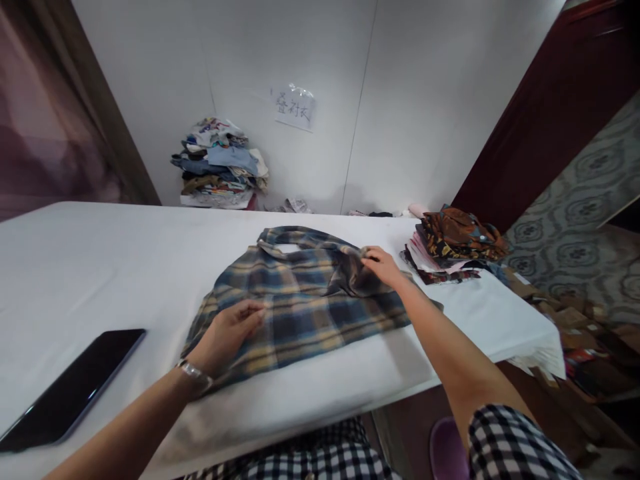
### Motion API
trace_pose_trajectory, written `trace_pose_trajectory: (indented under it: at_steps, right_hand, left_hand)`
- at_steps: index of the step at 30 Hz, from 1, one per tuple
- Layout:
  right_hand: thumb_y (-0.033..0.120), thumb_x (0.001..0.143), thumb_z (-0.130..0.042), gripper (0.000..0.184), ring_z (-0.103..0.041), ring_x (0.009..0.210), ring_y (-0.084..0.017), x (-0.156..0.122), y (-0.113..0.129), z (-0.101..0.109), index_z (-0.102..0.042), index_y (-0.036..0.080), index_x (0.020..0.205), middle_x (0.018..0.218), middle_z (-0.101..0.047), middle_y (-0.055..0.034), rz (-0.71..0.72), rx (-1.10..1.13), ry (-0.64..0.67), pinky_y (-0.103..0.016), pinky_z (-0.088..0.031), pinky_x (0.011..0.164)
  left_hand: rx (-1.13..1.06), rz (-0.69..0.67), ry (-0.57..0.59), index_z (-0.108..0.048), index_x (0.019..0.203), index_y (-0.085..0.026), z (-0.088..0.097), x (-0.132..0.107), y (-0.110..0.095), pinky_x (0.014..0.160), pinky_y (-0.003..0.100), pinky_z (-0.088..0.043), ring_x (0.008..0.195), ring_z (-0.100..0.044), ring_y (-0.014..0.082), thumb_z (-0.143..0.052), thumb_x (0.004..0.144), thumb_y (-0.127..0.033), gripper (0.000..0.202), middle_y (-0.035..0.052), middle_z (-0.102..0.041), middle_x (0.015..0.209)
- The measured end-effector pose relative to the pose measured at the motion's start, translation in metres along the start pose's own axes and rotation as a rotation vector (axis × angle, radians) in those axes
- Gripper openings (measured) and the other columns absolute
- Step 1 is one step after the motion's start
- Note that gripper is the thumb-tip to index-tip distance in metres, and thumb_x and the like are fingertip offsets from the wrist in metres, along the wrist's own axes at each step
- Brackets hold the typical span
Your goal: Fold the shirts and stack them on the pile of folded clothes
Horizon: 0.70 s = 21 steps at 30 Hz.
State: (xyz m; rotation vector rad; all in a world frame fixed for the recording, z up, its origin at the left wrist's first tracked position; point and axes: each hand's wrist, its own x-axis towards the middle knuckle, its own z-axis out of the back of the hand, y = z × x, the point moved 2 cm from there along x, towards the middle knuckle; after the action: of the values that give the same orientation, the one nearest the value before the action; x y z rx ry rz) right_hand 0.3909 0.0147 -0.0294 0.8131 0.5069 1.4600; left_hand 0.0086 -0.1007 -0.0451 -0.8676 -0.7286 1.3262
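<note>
A blue, grey and yellow plaid shirt (300,313) lies spread on the white-covered table, its collar at the far left and its hem line running along the near side. My right hand (383,265) pinches a bunched part of the shirt at its far right, where a darker fold is turned up. Over the left part of the shirt is my left hand (234,330), fingers curled together, with no cloth lifted in them. A bracelet (194,375) circles my left wrist.
A black phone (75,390) lies at the table's left. Folded clothes (457,240) are stacked at the right end; a taller clothes pile (223,163) stands against the back wall. A handwritten sign (294,109) hangs above. Boxes (575,320) crowd the floor at right.
</note>
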Motion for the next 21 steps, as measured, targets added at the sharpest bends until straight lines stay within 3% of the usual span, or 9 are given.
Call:
trace_pose_trajectory:
  at_steps: [2,3,5,6,8,10,14,17,21]
  right_hand:
    - [0.026,0.079,-0.058,0.012,-0.052,0.117,-0.022,-0.025,0.035,-0.016,-0.068,0.019,0.081,0.123,-0.059,-0.0078,0.413,-0.042,0.083,-0.035,-0.036,0.104]
    - [0.025,0.08,-0.058,0.013,-0.049,0.121,-0.022,-0.044,0.049,-0.027,-0.069,0.02,0.084,0.129,-0.056,-0.0077,0.607,-0.094,0.216,-0.036,-0.035,0.105]
    - [0.026,0.08,-0.061,0.015,-0.048,0.123,-0.021,-0.083,0.065,-0.049,-0.07,0.023,0.092,0.128,-0.058,-0.0063,0.863,-0.215,0.512,-0.036,-0.038,0.104]
    - [0.026,0.08,-0.062,0.017,-0.049,0.123,-0.022,-0.101,0.066,-0.056,-0.07,0.023,0.096,0.126,-0.059,-0.0064,0.91,-0.27,0.579,-0.037,-0.038,0.104]
    - [0.024,0.081,-0.063,0.024,-0.05,0.123,-0.023,-0.125,0.06,-0.063,-0.069,0.022,0.104,0.125,-0.061,-0.0087,0.911,-0.345,0.605,-0.04,-0.039,0.103]
    - [0.022,0.083,-0.062,0.027,-0.051,0.122,-0.025,-0.135,0.043,-0.059,-0.067,0.02,0.109,0.125,-0.061,-0.0111,0.846,-0.37,0.524,-0.042,-0.04,0.103]
    - [0.019,0.085,-0.055,0.027,-0.051,0.124,-0.028,-0.135,-0.006,-0.035,-0.068,0.021,0.108,0.124,-0.062,-0.0112,0.725,-0.405,0.269,-0.049,-0.042,0.101]
    - [0.016,0.083,-0.051,0.036,-0.049,0.125,-0.029,-0.134,-0.046,-0.013,-0.065,0.021,0.115,0.127,-0.06,-0.012,0.588,-0.454,0.066,-0.052,-0.042,0.101]
    - [0.011,0.077,-0.049,0.045,-0.049,0.125,-0.029,-0.135,-0.089,0.01,-0.064,0.019,0.119,0.128,-0.06,-0.0117,0.436,-0.537,-0.004,-0.051,-0.042,0.101]
  left_hand:
    - [-0.197,0.072,-0.02,-0.065,0.088,-0.02,-0.006,0.008,-0.001,0.06,0.027,-0.049,0.064,-0.059,0.0152,-0.06,0.07,-0.058,0.043,0.001,-0.064,0.074]
    - [-0.294,0.115,-0.014,-0.064,0.092,-0.019,-0.01,0.011,-0.001,0.065,0.029,-0.052,0.072,-0.062,0.0173,-0.062,0.069,-0.059,0.046,0.0041,-0.067,0.085]
    - [-0.436,0.193,0.012,-0.062,0.102,-0.019,-0.019,0.015,-0.001,0.074,0.034,-0.055,0.091,-0.065,0.0224,-0.062,0.07,-0.06,0.052,0.0104,-0.066,0.109]
    - [-0.465,0.221,0.023,-0.061,0.106,-0.019,-0.023,0.016,0.0,0.076,0.036,-0.055,0.1,-0.063,0.0249,-0.06,0.071,-0.061,0.055,0.0124,-0.064,0.117]
    - [-0.433,0.229,0.019,-0.058,0.113,-0.019,-0.031,0.018,0.003,0.082,0.039,-0.054,0.111,-0.059,0.0281,-0.058,0.072,-0.062,0.059,0.0146,-0.059,0.125]
    - [-0.305,0.167,-0.033,-0.054,0.121,-0.017,-0.039,0.02,0.006,0.091,0.041,-0.05,0.118,-0.055,0.0289,-0.057,0.073,-0.062,0.065,0.0153,-0.057,0.129]
    - [0.136,-0.057,-0.138,-0.043,0.135,-0.017,-0.052,0.019,0.002,0.105,0.043,-0.04,0.128,-0.046,0.0295,-0.058,0.073,-0.059,0.076,0.0149,-0.049,0.138]
    - [0.438,-0.175,-0.152,-0.041,0.137,-0.016,-0.058,0.016,0.0,0.105,0.045,-0.038,0.128,-0.045,0.0319,-0.06,0.075,-0.048,0.073,0.0162,-0.046,0.14]
    - [0.492,0.047,-0.019,-0.054,0.122,-0.016,-0.051,0.019,0.01,0.089,0.044,-0.049,0.102,-0.063,0.0317,-0.058,0.076,-0.037,0.051,0.0141,-0.067,0.109]
